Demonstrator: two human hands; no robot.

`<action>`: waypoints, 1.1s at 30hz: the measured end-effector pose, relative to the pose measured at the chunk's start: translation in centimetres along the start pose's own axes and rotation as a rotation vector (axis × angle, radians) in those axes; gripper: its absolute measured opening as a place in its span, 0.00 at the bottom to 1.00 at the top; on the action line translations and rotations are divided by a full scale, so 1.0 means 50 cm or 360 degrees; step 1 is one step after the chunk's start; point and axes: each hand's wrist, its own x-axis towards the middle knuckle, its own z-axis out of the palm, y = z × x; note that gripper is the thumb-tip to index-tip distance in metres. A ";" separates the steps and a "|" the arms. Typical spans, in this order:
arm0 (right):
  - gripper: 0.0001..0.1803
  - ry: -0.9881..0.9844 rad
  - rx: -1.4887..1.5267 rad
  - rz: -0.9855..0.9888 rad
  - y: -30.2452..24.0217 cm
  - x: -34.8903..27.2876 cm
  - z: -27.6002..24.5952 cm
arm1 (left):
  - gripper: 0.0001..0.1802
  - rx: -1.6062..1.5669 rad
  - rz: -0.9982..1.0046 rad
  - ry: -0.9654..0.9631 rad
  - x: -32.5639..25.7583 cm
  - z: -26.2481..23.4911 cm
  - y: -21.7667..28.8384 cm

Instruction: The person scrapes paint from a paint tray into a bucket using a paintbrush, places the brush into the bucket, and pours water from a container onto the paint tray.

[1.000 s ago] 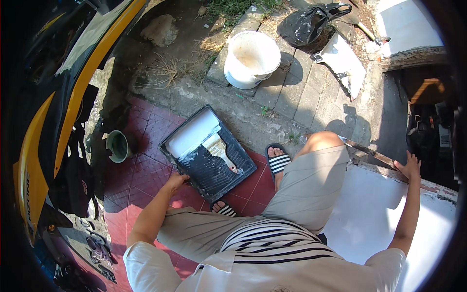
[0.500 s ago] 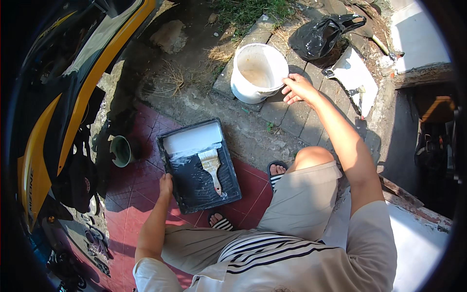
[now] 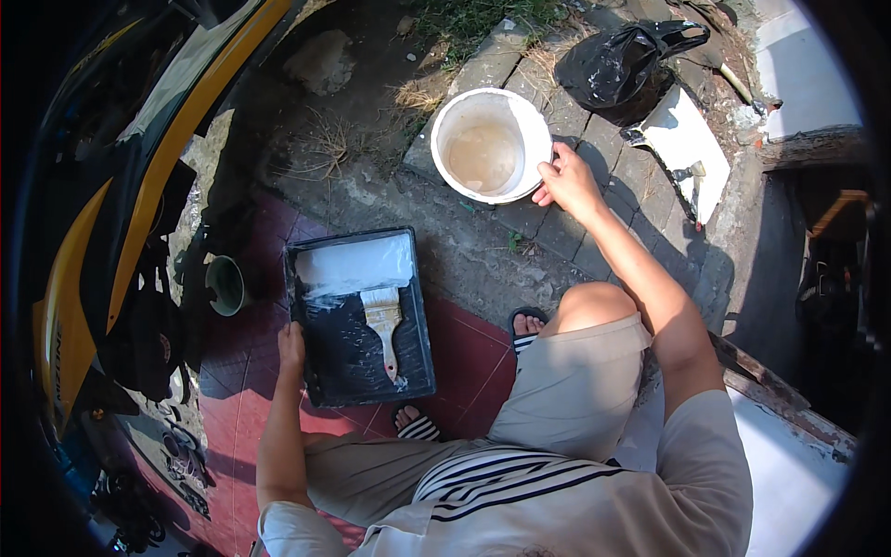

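White plastic forms the bucket [image 3: 492,146], whose near rim is gripped by the right hand [image 3: 568,182], fingers curled over the edge; murky liquid is seen inside. A black paint tray [image 3: 357,316] is held at its lower left corner by the left hand [image 3: 291,345], closed on the rim. White paint is pooled at the tray's far end, and a paintbrush [image 3: 382,320] is laid inside, just right of the left hand. A black plastic bag [image 3: 620,67] lies beyond the right hand.
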 end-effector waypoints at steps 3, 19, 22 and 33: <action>0.28 -0.0108 -0.0093 -0.0065 -0.011 -0.027 -0.011 | 0.18 0.0010 0.0100 0.0093 -0.003 0.013 0.003; 0.29 -0.0400 0.0013 0.0046 0.059 -0.003 -0.011 | 0.18 -0.0048 0.0200 0.0045 0.002 -0.043 -0.016; 0.33 -0.0420 -0.0029 -0.0015 0.053 -0.016 -0.013 | 0.18 0.0017 0.0187 0.0081 0.000 -0.071 -0.008; 0.27 -0.0883 0.0025 0.0018 0.052 -0.022 0.021 | 0.20 0.0123 0.0294 0.0065 -0.018 -0.177 0.020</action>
